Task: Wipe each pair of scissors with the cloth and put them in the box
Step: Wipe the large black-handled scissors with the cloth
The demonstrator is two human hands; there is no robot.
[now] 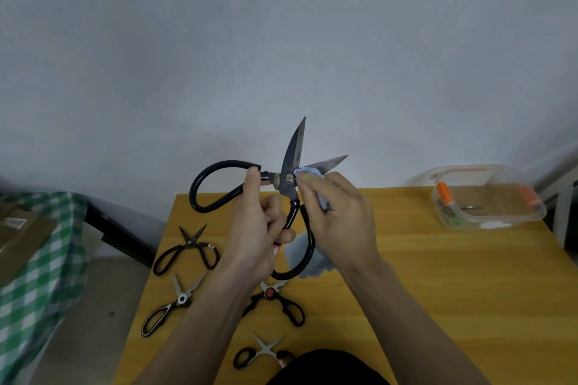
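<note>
Large scissors (pixel 289 166) held open, blades pointing up-right.

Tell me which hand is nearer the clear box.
Right. The right hand, pressing the cloth on the big scissors, is on the side toward the box; the left hand is farther, on their handles.

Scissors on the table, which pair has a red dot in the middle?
The black-handled pair lying just below the hands, half hidden by the left forearm. Its pivot is red; the other three pairs on the table show black or silver pivots.
</note>
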